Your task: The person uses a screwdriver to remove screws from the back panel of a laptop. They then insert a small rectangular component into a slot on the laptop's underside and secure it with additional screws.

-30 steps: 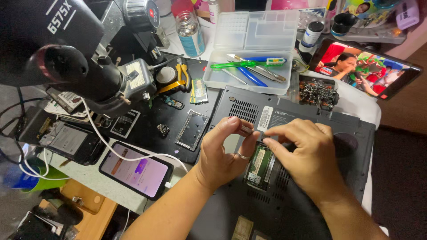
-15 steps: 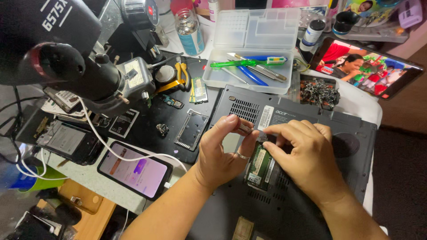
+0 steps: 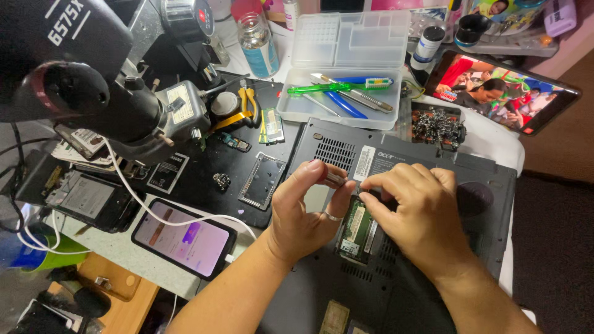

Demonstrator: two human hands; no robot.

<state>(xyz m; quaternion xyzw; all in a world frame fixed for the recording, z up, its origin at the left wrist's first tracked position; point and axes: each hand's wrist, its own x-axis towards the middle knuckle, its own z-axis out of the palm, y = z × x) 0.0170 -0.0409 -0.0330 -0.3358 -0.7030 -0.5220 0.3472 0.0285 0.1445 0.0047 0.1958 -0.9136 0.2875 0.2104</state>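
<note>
The green memory module (image 3: 356,227) lies in an open bay in the underside of the dark grey laptop (image 3: 433,185), directly beneath and between the two hands. Its long axis runs from the person's side up and away, tilted slightly to the right, so its far short end sits under the fingertips of both hands and its near end, with a white label, points back toward the wrists.

The left hand (image 3: 303,213) is curled, thumb and forefinger pinched on a small silvery thing, seemingly the shaft of a slim tool (image 3: 334,179); what its tip touches cannot be told. A ring shows on one finger. The right hand (image 3: 421,216) lies palm down across the bay, fingers bent and pressing at the module's far right edge; it grips nothing that can be seen, and its fingertips are partly hidden. Both hands are about equally near the module, the left covering its left flank, the right its right flank and upper end.

Room is tight: the bay walls hug the module on both long sides. Beyond the fingertips are the laptop's vent grille (image 3: 334,153) and a white sticker (image 3: 364,162). Farther off, past the laptop's far edge, stands a clear plastic tray (image 3: 297,108) of tools. To the left of the left hand the surface carries a black mat (image 3: 210,173) with small parts, a phone with a lit screen (image 3: 184,238) and a white cable (image 3: 161,201). Toward the person the laptop shell is bare, leaving open space to draw back.
</note>
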